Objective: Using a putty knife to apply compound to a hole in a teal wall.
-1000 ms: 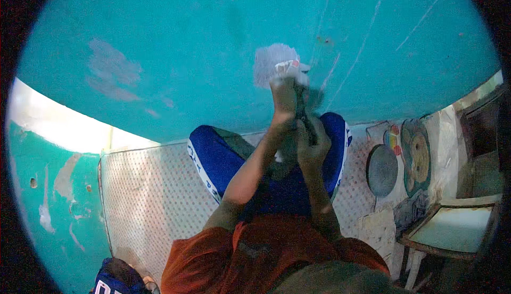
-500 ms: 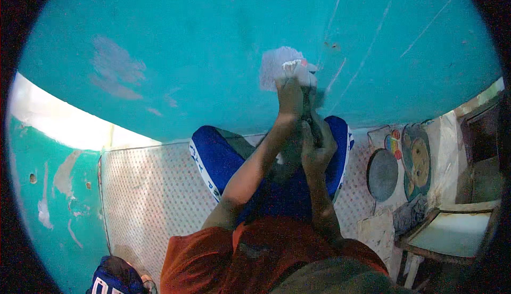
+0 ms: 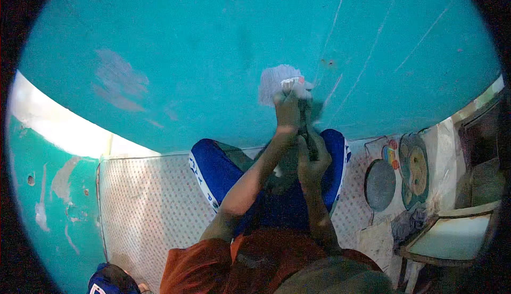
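A long dark tool with a pale head and a reddish spot (image 3: 302, 107) points up against the turquoise wall (image 3: 223, 43); its exact kind is too blurred to make out. Close to its head, my left hand (image 3: 287, 108) is closed, fingers at the lower edge of a rough whitish patch (image 3: 271, 83) on the wall. Lower down, my right hand (image 3: 314, 162) wraps round the dark handle. The contact between the tool's head and the wall is hidden behind my left fingers.
My bent knees in blue trousers (image 3: 213, 161) flank my hands over a dotted mat (image 3: 143, 198). On the right are a round grey disc (image 3: 380, 185), a picture board (image 3: 414, 169) and a pale-topped wooden table (image 3: 452, 234). Dark blue cloth (image 3: 112, 279) shows lower left.
The wall patch, both hands and the tool sit slightly lower in the picture, as does most of the scene. My grip looks the same.
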`<state>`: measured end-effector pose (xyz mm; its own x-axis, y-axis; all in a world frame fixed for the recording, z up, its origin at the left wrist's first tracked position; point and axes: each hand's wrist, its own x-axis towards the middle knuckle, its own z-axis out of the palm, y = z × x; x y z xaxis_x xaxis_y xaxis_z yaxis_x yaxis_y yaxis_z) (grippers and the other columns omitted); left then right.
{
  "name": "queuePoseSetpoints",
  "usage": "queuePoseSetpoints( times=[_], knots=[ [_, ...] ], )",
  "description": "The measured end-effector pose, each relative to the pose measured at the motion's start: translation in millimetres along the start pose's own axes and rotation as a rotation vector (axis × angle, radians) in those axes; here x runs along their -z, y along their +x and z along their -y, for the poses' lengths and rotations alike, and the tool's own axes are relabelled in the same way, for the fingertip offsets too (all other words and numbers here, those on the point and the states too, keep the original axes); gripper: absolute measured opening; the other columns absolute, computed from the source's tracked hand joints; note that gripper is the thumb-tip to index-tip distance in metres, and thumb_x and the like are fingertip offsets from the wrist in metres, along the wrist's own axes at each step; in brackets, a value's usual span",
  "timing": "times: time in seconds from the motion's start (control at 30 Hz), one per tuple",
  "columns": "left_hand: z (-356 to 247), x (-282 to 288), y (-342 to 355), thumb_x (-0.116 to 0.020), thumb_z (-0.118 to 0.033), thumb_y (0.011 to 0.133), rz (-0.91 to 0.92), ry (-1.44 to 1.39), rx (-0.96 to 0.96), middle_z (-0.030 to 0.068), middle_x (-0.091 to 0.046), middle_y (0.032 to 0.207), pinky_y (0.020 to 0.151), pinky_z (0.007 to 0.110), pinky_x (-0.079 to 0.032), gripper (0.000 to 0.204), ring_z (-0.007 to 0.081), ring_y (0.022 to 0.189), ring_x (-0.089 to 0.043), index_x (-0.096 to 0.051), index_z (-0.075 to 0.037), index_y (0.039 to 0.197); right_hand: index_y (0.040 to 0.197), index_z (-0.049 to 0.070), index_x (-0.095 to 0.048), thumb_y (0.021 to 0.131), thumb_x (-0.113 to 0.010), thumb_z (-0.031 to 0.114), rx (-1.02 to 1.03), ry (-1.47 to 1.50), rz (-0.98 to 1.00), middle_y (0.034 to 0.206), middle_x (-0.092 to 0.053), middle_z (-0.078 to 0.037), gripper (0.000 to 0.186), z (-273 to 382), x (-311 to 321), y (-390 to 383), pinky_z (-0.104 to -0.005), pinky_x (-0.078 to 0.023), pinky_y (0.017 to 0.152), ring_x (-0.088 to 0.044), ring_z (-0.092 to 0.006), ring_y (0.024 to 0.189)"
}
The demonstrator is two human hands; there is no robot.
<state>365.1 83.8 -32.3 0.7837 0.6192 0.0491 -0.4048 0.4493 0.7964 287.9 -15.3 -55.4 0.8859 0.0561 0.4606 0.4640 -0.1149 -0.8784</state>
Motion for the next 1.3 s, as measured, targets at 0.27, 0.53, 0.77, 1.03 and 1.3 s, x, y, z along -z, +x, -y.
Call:
queuePoseSetpoints(
  times=[0.27, 0.53, 0.77, 1.03, 1.3],
  knots=[
    [-2, -6, 0, -0.046, -0.010, 0.085, 0.037, 0.197, 0.005, 0.0081, -0.061, 0.072, 0.051, 0.029, -0.044, 0.020, 0.0162, 0.061, -0.058, -0.063, 0.000, 0.082, 0.107, -0.004, -0.059, 0.082, -0.063, 0.008, 0.012, -0.026, -0.022, 0.099, -0.064, -0.013, 0.028, -4, 5, 2, -0.0292, -0.047, 0.077, -0.060, -0.0169, 0.089],
    [6, 0, 6, -0.043, -0.012, 0.088, -0.018, 0.063, 0.147, 0.0101, -0.059, 0.080, 0.049, 0.026, -0.041, 0.019, 0.0147, 0.060, -0.056, -0.059, -0.001, 0.089, 0.106, -0.004, -0.060, 0.082, -0.064, 0.008, -0.070, -0.035, 0.002, 0.099, -0.064, -0.013, 0.027, 4, 4, 5, -0.0294, -0.047, 0.079, -0.060, -0.0179, 0.090],
    [11, 13, 27, -0.060, -0.020, 0.083, 0.084, 0.285, -0.310, 0.0013, -0.059, 0.077, 0.057, 0.028, -0.043, 0.017, 0.0118, 0.061, -0.053, -0.059, -0.007, 0.093, 0.106, -0.003, -0.060, 0.082, -0.064, 0.009, 0.063, -0.050, -0.028, 0.097, -0.064, -0.012, 0.027, 13, -5, 17, -0.0293, -0.047, 0.075, -0.058, -0.0158, 0.084],
    [-4, -1, 8, -0.057, -0.028, 0.085, 0.067, 0.171, -0.296, 0.0019, -0.052, 0.056, 0.044, 0.027, -0.036, 0.028, 0.0109, 0.048, -0.047, -0.060, -0.003, 0.072, 0.106, -0.002, -0.060, 0.082, -0.065, 0.010, -0.129, -0.031, 0.000, 0.095, -0.064, -0.011, 0.028, 7, 0, 0, -0.0273, -0.047, 0.074, -0.057, -0.0135, 0.083],
    [-7, -1, 2, -0.061, -0.018, 0.083, 0.077, 0.101, -0.001, 0.0026, -0.057, 0.068, 0.045, 0.025, -0.041, 0.013, 0.0113, 0.052, -0.051, -0.059, -0.005, 0.080, 0.106, -0.003, -0.060, 0.082, -0.064, 0.010, 0.021, 0.008, -0.053, 0.097, -0.064, -0.012, 0.027, -3, -1, 1, -0.0282, -0.047, 0.076, -0.059, -0.0154, 0.087]
  ],
)
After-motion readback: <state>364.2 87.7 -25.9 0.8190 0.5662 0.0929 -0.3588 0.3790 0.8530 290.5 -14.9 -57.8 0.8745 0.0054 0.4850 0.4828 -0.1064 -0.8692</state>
